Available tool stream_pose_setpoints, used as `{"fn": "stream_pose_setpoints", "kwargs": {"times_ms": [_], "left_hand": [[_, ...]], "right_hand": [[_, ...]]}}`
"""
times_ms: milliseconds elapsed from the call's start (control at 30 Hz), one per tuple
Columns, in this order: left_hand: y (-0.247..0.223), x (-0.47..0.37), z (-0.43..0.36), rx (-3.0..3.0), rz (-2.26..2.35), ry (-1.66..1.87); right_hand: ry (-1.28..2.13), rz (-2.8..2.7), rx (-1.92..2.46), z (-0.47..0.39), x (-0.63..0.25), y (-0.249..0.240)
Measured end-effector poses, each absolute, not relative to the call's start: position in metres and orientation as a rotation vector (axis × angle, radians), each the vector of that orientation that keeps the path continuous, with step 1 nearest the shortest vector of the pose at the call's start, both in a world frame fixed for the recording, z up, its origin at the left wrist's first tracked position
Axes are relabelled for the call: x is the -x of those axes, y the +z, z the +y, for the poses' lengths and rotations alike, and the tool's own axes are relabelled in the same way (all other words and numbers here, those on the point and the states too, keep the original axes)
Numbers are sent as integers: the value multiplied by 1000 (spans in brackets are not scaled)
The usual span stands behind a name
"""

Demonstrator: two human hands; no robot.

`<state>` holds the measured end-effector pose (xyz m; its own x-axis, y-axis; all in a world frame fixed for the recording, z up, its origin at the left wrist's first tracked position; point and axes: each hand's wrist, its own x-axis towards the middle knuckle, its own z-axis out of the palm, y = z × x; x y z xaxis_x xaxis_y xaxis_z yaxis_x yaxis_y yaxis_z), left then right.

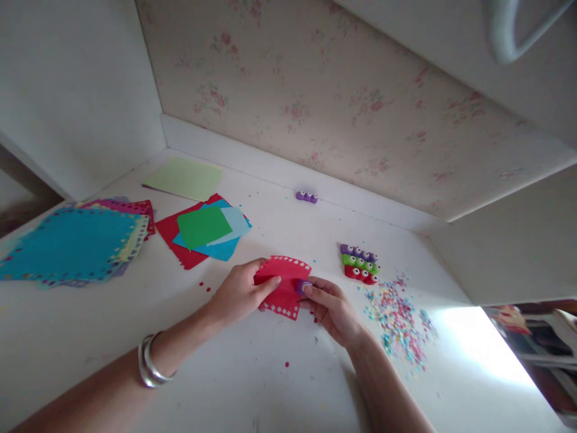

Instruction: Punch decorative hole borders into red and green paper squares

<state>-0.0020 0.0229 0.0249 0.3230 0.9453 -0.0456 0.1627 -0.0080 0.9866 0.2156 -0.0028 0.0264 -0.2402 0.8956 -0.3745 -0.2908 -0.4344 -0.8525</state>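
Note:
A red sheet of paper (285, 287) with small shapes punched along its upper and lower edges is raised over the table, bent slightly. My left hand (243, 287) grips its left side, thumb on top and fingers underneath. At the right edge of the sheet, my right hand (331, 307) pinches a small purple paper punch (303, 287), which sits on the paper's edge. The fingers of my right hand partly hide the punch. Just right of my hands stand rows of paper punches (359, 263) in purple, green and red.
Colourful punched-out confetti (401, 319) lies scattered at right. Purple punches (307, 196) stand near the back wall. Green paper (204, 227) tops a stack of red and blue sheets. Farther left are blue punched sheets (76, 240); pale green paper (183, 178) lies behind.

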Motion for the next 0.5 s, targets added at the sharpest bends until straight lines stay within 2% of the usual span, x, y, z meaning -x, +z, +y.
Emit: {"fn": "stream_pose_setpoints", "kwargs": {"times_ms": [500], "left_hand": [[25,1,22,-1383,1018,883]], "right_hand": [[1633,-988,1258,-4,-210,21]]}}
